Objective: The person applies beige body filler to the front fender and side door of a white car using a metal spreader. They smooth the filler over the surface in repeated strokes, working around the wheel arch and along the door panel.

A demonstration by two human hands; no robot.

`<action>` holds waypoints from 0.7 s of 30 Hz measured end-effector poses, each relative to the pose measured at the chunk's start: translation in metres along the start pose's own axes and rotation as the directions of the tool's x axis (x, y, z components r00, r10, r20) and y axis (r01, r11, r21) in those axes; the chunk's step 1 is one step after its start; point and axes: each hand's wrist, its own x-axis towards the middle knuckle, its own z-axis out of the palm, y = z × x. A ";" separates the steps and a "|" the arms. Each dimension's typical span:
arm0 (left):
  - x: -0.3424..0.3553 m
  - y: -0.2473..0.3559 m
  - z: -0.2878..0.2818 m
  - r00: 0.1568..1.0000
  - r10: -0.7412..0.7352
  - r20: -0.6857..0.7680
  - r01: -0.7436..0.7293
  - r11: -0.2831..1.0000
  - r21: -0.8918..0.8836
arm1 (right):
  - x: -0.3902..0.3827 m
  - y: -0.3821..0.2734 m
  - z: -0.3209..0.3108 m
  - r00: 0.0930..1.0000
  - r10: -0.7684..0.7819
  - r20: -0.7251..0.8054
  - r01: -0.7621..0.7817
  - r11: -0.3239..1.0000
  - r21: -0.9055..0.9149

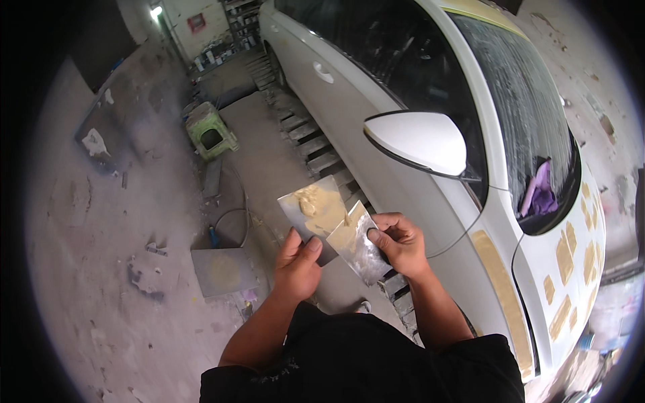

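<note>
My left hand [299,267] grips a flat rectangular metal plate [318,230] with a mound of tan paste [308,199] on its upper part. My right hand [398,244] pinches a smaller metal spreader [365,260], its upper end smeared with the same paste and overlapping the plate's right side. Whether the two metal pieces touch is hard to tell. Just right of my hands is a white car, its side mirror [416,141] above them and a long tan filler strip [497,282] along the lower panel. More tan patches [564,254] mark the front panel.
A pale green plastic stool [208,131], a hose [242,188] and a grey board [222,272] lie on the floor to my left. A slatted metal strip [295,124] runs beside the car. Crumpled purple cloth [541,191] rests at the windshield's base. Cans on shelves stand at the back.
</note>
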 end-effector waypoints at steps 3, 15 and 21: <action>0.003 0.009 -0.026 0.981 -0.192 -0.043 0.196 0.962 0.190 | 0.032 0.009 0.016 0.999 -0.005 0.037 0.006 1.000 -0.016; 0.070 0.127 -0.207 0.987 -0.082 0.137 -0.105 0.308 0.945 | 0.201 0.085 0.145 0.995 -0.012 0.096 0.013 1.000 -0.007; 0.115 0.192 -0.304 0.934 -0.299 -0.197 0.358 0.794 0.492 | 0.291 0.073 0.191 0.894 -0.326 0.307 0.401 0.889 -0.223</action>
